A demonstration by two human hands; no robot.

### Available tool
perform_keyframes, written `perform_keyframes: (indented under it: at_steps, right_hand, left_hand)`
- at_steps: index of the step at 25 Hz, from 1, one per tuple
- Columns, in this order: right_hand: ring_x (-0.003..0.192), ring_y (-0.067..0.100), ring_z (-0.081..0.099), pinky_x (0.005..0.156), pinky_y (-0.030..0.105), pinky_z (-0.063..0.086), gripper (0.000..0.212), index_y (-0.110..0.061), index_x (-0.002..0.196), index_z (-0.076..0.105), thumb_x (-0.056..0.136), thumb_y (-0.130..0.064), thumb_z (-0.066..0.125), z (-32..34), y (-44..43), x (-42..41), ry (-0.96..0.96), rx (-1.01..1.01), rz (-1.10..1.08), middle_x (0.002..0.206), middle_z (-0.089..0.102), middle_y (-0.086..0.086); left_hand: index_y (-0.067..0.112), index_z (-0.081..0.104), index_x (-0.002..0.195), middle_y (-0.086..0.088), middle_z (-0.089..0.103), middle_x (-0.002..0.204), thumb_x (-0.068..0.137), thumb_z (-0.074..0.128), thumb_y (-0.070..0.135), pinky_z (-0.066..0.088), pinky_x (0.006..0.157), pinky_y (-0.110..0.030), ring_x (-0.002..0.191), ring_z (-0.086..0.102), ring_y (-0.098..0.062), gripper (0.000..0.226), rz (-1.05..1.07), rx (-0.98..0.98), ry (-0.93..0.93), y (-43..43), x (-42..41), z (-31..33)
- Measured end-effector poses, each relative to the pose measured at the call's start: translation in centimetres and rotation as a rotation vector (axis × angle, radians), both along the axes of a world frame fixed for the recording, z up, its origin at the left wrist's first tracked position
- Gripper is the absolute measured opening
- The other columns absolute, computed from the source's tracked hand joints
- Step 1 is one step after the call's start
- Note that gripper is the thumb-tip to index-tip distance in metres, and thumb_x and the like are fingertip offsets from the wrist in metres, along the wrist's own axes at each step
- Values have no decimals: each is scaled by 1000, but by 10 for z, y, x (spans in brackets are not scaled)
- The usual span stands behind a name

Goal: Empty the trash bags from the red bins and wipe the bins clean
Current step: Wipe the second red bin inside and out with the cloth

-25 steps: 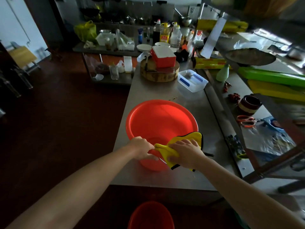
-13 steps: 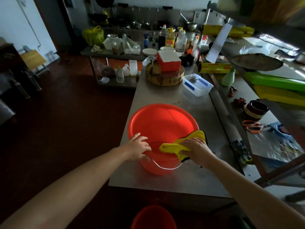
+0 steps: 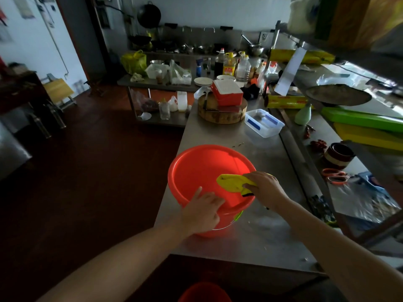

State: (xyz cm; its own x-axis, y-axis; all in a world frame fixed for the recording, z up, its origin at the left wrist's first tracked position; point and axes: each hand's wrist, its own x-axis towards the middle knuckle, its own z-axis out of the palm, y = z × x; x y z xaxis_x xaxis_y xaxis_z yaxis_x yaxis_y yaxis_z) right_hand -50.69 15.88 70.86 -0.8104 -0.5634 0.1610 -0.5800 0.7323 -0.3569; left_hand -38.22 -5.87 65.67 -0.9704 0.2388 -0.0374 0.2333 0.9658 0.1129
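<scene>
A red bin (image 3: 202, 166) with a wire handle stands on the steel table (image 3: 257, 236), with no bag showing inside. My left hand (image 3: 204, 211) grips its near rim, thumb outside and fingers over the edge. My right hand (image 3: 265, 189) holds a yellow cloth (image 3: 233, 183) with a black edge against the bin's right rim and inner wall. A second red bin (image 3: 205, 293) shows on the floor at the bottom edge, mostly cut off.
Beyond the bin on the table are a round wooden block (image 3: 222, 112) with a red box (image 3: 227, 94) on it and a clear plastic container (image 3: 265, 123). Orange scissors (image 3: 334, 175), a brown cup (image 3: 338, 155) and clutter fill the right counter. Dark floor lies to the left.
My right hand slid the cloth from the near rim round to the right side and into the bin. My left hand shifted along the near rim. The camera tilted up.
</scene>
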Motion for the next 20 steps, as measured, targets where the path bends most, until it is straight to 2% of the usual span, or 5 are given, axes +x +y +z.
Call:
perform_keyframes:
  at_steps: [6, 9, 12, 16, 20]
  right_hand:
    - [116, 25, 60, 99, 40, 43, 34, -24, 128, 68, 95, -32, 67, 13, 17, 0, 23, -43, -64, 121, 69, -4]
    - [112, 26, 61, 98, 41, 44, 32, -21, 125, 70, 94, -30, 69, 9, 32, 4, 39, -105, -100, 120, 70, -3]
    - [109, 28, 63, 95, 42, 46, 30, -18, 122, 71, 93, -26, 70, 7, 46, 8, 74, -184, -110, 117, 71, 0]
    - [101, 30, 64, 88, 38, 47, 29, -16, 120, 71, 92, -23, 72, 10, 54, 11, 120, -277, -135, 112, 72, 4]
    - [95, 34, 68, 84, 41, 52, 31, -8, 115, 74, 86, -15, 79, 16, 48, 14, 245, -374, -69, 109, 73, 10]
  left_hand:
    - [14, 25, 157, -7, 51, 143, 103, 39, 28, 9, 123, -54, 136, 42, -26, 57, 22, 22, 66, 46, -3, -33]
    - [19, 37, 149, -5, 61, 126, 104, 40, 31, 10, 123, -50, 123, 53, -27, 47, 112, 17, 89, 53, -10, -40]
    - [23, 48, 137, -1, 63, 117, 103, 43, 32, 16, 114, -48, 117, 56, -24, 36, 169, 40, 94, 57, -14, -43]
    - [30, 51, 133, 6, 62, 119, 102, 43, 29, 23, 94, -43, 116, 54, -19, 33, 229, 61, 172, 42, -34, -18]
    - [23, 52, 141, 0, 60, 135, 104, 45, 29, 29, 99, -40, 125, 53, -21, 38, 230, 227, 232, 10, -62, 26]
